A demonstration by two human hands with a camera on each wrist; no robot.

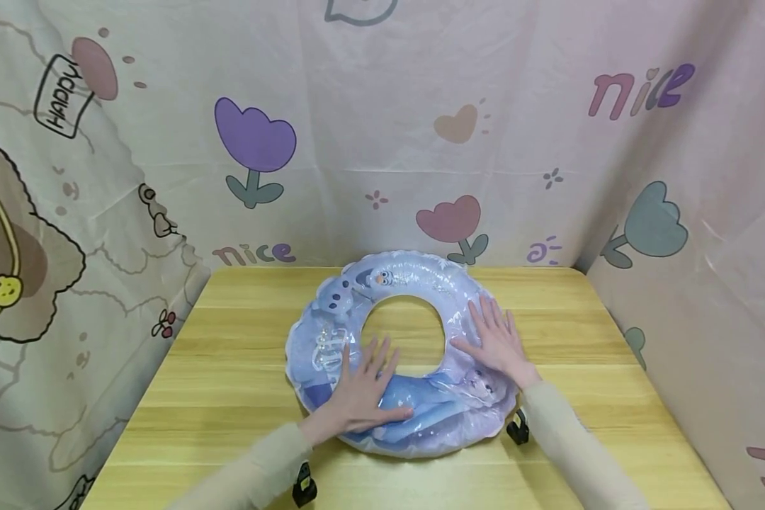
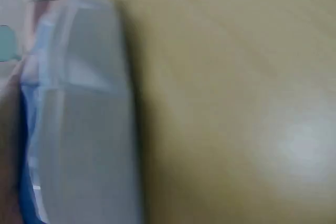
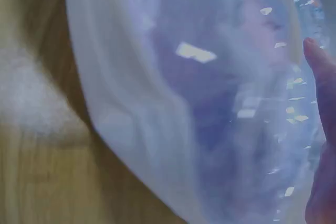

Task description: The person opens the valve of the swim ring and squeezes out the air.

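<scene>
An inflated swim ring point(image 1: 414, 273), pale blue and purple with a snowman and a cartoon figure printed on it, lies flat on the wooden table. My left hand point(image 1: 363, 393) rests with spread fingers on its near left part, fingertips reaching toward the central hole. On the right part of the ring lies my right hand point(image 1: 497, 336), its fingers straight and pointing away from me. The left wrist view shows the ring's pale side wall point(image 2: 94, 129) close up. In the right wrist view, glossy purple plastic fills the middle, with part of my right hand point(image 3: 323, 87) at the right edge.
The wooden table point(image 1: 229, 354) extends around the ring on all sides. Behind it hangs a pale printed cloth point(image 1: 357, 127) with flowers and words, which also covers both sides. A black wrist strap piece point(image 1: 304, 485) hangs below the left sleeve, another point(image 1: 518, 427) by the right.
</scene>
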